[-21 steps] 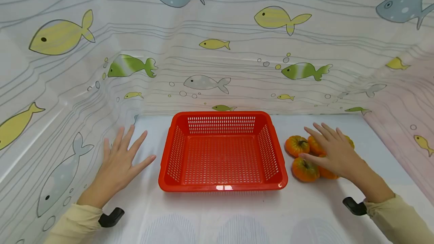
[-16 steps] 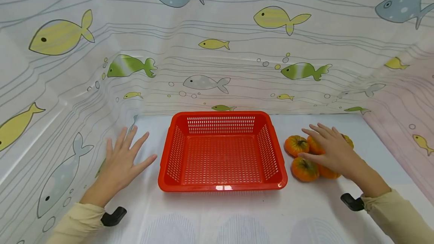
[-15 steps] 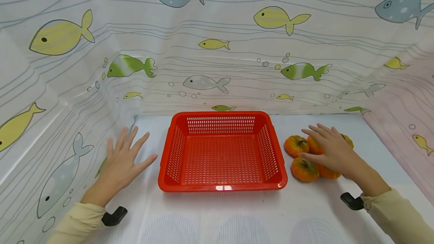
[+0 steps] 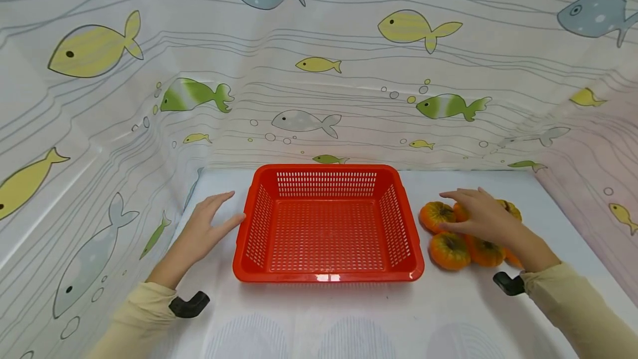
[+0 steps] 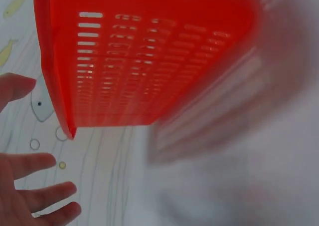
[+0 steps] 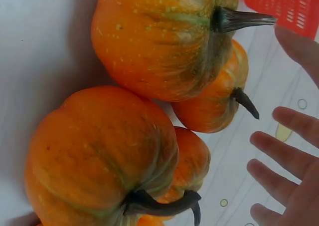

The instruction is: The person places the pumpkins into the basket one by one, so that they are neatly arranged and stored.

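A red perforated plastic basket [image 4: 328, 277] stands in the middle of the table, with nothing inside it. Beside its left rim is my left hand [image 4: 199, 231], thumb apart from the fingers. The left wrist view shows those fingers [image 5: 47, 193] spread and a gap between them and the basket wall [image 5: 164, 81]. To the basket's right lie several small orange pumpkins [image 4: 450, 251] in a cluster. My right hand [image 4: 480, 215] hovers over them and hides some. In the right wrist view its fingers [image 6: 281, 156] are spread, apart from the dark-stemmed pumpkins [image 6: 99, 146].
A white cloth with pale round patterns covers the table [image 4: 309, 314]. A fish-printed sheet [image 4: 359, 104] rises at the back and both sides. Each wrist carries a black camera mount, such as the left mount [image 4: 189, 304].
My left hand has moved right, close to the basket, and turned more sideways. My right hand has shifted slightly left and lower over the pumpkins. The basket stays in place.
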Available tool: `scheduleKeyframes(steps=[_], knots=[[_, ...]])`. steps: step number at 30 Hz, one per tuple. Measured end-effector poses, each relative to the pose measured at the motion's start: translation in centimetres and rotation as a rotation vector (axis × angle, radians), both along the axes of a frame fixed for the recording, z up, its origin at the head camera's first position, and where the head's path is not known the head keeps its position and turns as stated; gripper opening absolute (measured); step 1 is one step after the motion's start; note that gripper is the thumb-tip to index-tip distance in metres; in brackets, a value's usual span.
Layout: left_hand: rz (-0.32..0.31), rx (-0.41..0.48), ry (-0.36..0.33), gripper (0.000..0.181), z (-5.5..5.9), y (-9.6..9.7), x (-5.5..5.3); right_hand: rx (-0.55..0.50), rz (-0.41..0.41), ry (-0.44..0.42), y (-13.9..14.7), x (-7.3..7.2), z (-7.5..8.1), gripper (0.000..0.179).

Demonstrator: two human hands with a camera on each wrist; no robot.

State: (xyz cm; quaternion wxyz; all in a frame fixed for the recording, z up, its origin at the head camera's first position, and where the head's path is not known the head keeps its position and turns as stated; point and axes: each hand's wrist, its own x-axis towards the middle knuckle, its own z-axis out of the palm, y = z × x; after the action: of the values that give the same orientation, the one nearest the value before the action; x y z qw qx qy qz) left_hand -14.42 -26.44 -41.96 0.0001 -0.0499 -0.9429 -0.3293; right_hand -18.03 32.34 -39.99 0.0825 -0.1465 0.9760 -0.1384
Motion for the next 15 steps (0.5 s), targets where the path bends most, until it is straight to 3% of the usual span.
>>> scheduleKeyframes(steps=[5,15], knots=[[0.015,0.139,-0.073,0.072,-0.5,1.0,-0.6,0.008,0.008,-0.007,-0.2,-0.5,-0.5,0.085],[0.074,0.537,-0.215,0.059,-1.5,1.7,-1.5,-0.006,0.010,-0.056,-0.1,-1.1,-1.8,0.084]])
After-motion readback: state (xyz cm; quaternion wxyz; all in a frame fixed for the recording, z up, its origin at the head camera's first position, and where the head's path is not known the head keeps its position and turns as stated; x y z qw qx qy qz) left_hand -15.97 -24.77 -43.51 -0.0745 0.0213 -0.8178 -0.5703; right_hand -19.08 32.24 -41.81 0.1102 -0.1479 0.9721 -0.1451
